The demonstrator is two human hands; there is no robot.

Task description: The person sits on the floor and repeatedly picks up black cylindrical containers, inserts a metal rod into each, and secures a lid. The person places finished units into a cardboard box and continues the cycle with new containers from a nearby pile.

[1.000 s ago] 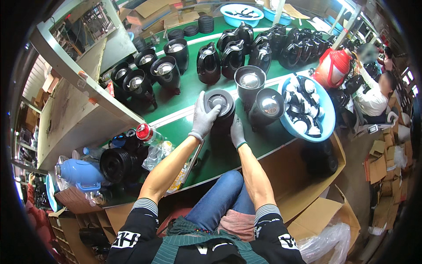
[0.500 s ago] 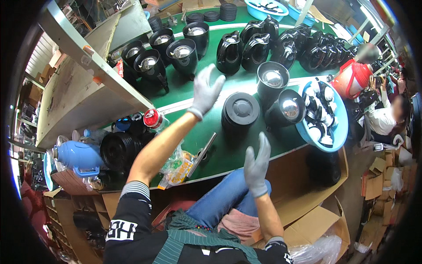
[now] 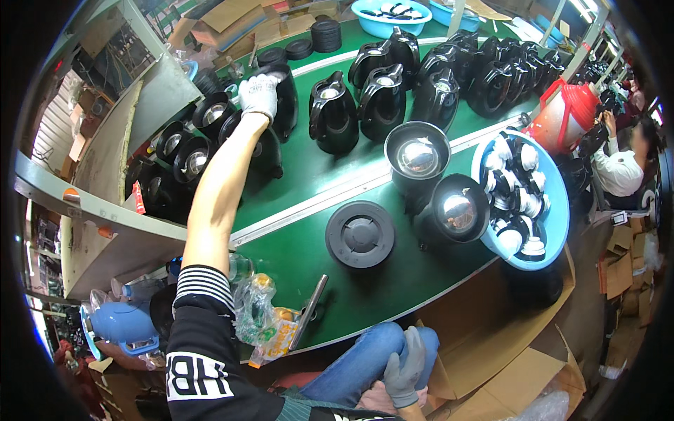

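Head view: gloved left hand [image 3: 258, 95] closes on a black kettle body [image 3: 281, 98] directly beneath it; right hand [image 3: 405, 365] rests loosely open, empty, on the lap.

Your left hand [image 3: 258, 95] covers the top of the black kettle body [image 3: 281, 105] it reaches, so you cannot tell whether the gloved fingers grip it or only rest there. Your right hand [image 3: 406, 368] lies low by your knee, its wrist cut off by the lower edge. The far blue basin [image 3: 390, 15] is clipped by the top rim. The co-worker [image 3: 621, 165] at the right rim is bent and blurred. The bag of small items [image 3: 263, 316] beside your sleeve is too crumpled to read.
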